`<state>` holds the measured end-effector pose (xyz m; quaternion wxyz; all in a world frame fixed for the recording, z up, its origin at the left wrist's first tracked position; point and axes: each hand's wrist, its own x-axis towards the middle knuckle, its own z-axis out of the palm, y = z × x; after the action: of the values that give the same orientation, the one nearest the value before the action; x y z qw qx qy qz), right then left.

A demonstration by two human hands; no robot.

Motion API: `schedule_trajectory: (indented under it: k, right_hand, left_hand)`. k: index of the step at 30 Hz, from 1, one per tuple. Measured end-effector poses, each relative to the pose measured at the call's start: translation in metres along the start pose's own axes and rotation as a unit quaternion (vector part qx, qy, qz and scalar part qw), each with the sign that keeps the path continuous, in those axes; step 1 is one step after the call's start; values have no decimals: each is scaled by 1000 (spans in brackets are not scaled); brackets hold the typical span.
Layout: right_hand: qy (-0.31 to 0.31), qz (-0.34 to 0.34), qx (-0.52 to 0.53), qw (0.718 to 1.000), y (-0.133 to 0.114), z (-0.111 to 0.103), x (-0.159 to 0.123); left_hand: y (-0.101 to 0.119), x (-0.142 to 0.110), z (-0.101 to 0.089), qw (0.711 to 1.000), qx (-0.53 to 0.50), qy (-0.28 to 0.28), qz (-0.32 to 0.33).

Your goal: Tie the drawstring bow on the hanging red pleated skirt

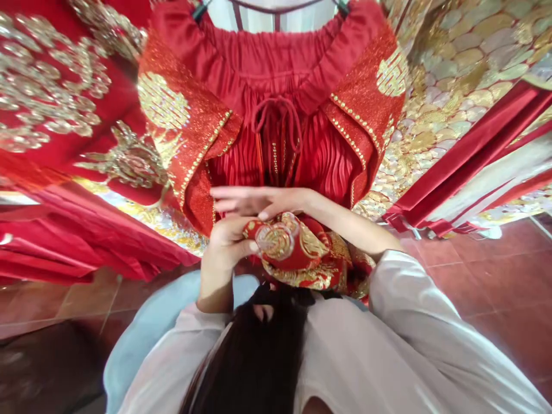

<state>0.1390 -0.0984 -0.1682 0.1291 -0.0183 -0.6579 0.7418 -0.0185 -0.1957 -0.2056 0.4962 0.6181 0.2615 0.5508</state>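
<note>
A red fabric piece with raised gold embroidery (pixel 297 244) is bunched up in front of my body. My left hand (pixel 228 238) grips its left end, with the thumb on top and the fingers partly behind the cloth. Just above the piece, my right hand (pixel 267 201) reaches across to the left with its fingers stretched out and somewhat blurred. The right thumb tip comes close to the cloth's upper edge; whether it touches is unclear. The lower part of the embroidered piece disappears behind my hair and right forearm.
A red pleated skirt (pixel 237 158) with beaded panels hangs from a clip hanger right ahead. Jewelled red garments (pixel 64 109) hang at left, gold sequined fabric (pixel 466 57) at right. A pale blue rounded surface (pixel 142 328) lies below, over the tiled floor (pixel 491 282).
</note>
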Motion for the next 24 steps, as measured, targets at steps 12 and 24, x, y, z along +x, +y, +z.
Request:
schedule_trajectory:
  k: [12, 24]
  right_hand:
    - [-238, 203, -350, 883, -98, -15, 76]
    - [-80, 166, -391, 902, -107, 18, 63]
  left_hand:
    - [77, 24, -60, 988, 140, 64, 17]
    - [133, 14, -45, 865, 446, 185, 137]
